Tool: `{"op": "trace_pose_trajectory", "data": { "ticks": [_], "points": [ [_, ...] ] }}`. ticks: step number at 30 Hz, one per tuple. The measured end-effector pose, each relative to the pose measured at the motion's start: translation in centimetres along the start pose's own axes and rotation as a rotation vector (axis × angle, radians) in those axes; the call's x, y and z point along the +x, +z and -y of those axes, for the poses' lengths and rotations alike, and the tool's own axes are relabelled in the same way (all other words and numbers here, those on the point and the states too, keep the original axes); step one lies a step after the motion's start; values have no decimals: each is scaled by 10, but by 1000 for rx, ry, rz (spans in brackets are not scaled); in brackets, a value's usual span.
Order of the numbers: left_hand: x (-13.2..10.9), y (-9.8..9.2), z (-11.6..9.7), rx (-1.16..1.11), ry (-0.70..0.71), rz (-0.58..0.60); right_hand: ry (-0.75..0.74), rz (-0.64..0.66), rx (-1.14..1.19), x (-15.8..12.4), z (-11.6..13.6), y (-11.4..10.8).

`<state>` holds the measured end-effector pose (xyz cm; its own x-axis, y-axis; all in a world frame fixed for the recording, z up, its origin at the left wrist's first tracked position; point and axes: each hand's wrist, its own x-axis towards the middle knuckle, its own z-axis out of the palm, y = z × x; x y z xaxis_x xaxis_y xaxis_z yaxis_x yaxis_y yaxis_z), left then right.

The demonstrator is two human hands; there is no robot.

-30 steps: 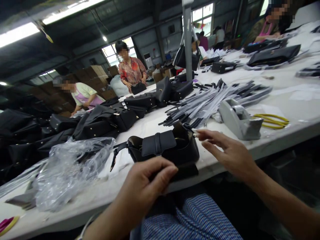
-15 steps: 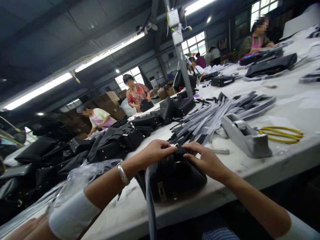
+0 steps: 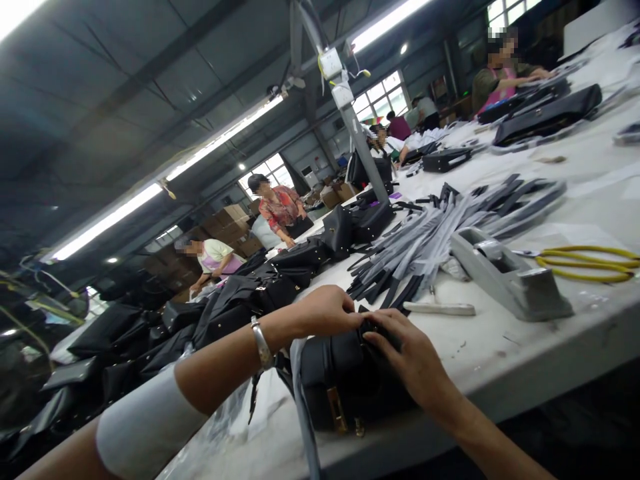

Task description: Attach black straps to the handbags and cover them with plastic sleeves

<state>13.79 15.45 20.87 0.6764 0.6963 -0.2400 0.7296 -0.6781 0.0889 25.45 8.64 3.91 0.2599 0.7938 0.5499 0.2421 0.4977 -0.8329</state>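
Observation:
A black bag (image 3: 345, 380) with gold fittings rests at the front edge of the white table, right below me. My left hand (image 3: 327, 312) has its fingers bent down on the bag's top; its fingertips are partly hidden. Close beside it, my right hand (image 3: 407, 347) pinches the bag's top edge between thumb and fingers. Exactly which part of the bag each hand grips is hard to make out. A grey-wrapped strap (image 3: 303, 400) hangs down the bag's left side, past the table edge.
Wrapped straps (image 3: 415, 233) lie in a heap beyond my hands. To the right are a grey tape dispenser (image 3: 510, 277), yellow-handled pliers (image 3: 587, 261) and a white-handled tool (image 3: 440, 308). Black bags (image 3: 200, 333) pile up on the left. Several people work farther off around the table (image 3: 540, 347).
My view has shifted and tilted slightly. My left hand has come nearer to my right hand at the bag's top, its wrist bent more. Both hands stay on the bag.

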Motion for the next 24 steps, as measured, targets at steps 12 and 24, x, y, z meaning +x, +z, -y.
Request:
{"op": "trace_pose_trajectory", "data": {
  "ticks": [12,24],
  "points": [
    [6,-6,-7,-113,-85,186,7,-17,22,-2,2,4],
    [1,18,-3,129,43,-7,11,-69,7,-3,2,11]
  ]
}}
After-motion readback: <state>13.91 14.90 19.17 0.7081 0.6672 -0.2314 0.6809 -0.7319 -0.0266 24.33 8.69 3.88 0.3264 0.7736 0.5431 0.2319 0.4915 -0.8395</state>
